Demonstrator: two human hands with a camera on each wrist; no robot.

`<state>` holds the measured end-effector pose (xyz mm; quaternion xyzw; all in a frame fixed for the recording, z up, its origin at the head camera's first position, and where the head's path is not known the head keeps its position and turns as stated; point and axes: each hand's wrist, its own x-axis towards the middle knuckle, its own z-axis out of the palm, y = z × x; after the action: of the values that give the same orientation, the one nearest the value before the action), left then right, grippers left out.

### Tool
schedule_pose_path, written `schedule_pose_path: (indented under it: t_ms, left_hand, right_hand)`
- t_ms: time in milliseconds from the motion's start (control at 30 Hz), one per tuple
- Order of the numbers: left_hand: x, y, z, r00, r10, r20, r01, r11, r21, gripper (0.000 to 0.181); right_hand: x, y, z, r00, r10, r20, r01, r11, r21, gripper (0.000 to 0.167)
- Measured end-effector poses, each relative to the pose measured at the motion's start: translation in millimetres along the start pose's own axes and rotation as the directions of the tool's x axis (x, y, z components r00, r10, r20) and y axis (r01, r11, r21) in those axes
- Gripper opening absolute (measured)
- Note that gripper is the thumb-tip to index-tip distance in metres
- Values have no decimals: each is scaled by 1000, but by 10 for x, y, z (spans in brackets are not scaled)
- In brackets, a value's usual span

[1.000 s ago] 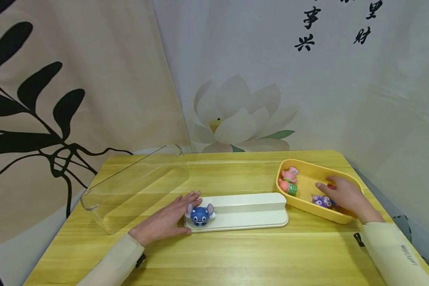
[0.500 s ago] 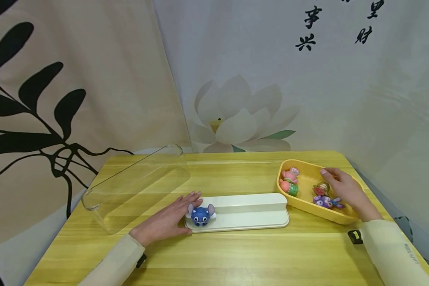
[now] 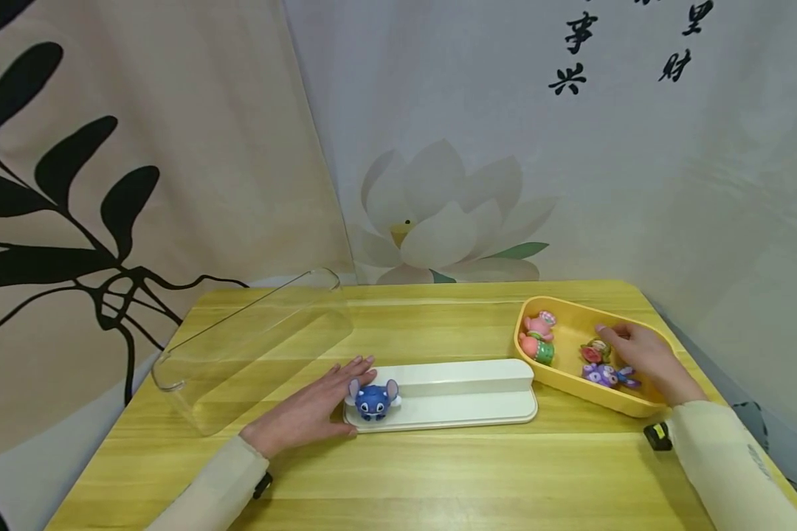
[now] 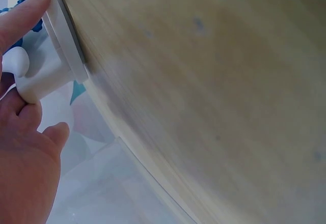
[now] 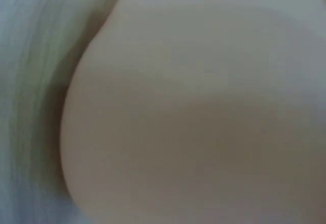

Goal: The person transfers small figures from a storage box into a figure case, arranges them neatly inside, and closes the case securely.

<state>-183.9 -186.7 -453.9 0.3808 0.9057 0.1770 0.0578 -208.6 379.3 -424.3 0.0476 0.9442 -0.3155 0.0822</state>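
The left hand (image 3: 315,405), fingers straight, touches the base (image 3: 458,414) at its left end beside 1 blue toy (image 3: 373,403). Right hand (image 3: 644,360), hold unclear, overhangs the tray's (image 3: 571,388) right edge.

Hands (image 3: 315,407): two. Figurines (image 3: 373,403): about five. Tray (image 3: 570,318), base (image 3: 465,410), cover (image 3: 255,350): one each.

Table (image 3: 438,476) across lower frame, curtain (image 3: 637,184) behind. Case (image 3: 259,361) left of centre; base (image 3: 465,411) lower centre, figurine (image 3: 373,403) on its left end, left hand (image 3: 308,407) touching same end. Tray (image 3: 570,322) at frame right, figurines (image 3: 537,347) inside, right hand (image 3: 647,358) over its right part.
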Motion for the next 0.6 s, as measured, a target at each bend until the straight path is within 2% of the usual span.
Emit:
schedule_pose_path:
  t_ms: [333, 600]
  left_hand:
    - [-19, -1, 2, 1000, -10, 17, 10, 1000, 22, 97]
    - [-7, -7, -3, 1000, 5, 17, -6, 999, 39, 96]
  right_hand:
    - [136, 34, 74, 999, -41, 7, 42, 992, -118, 64]
    - [153, -31, 105, 998, -67, 10, 67, 991, -119, 51]
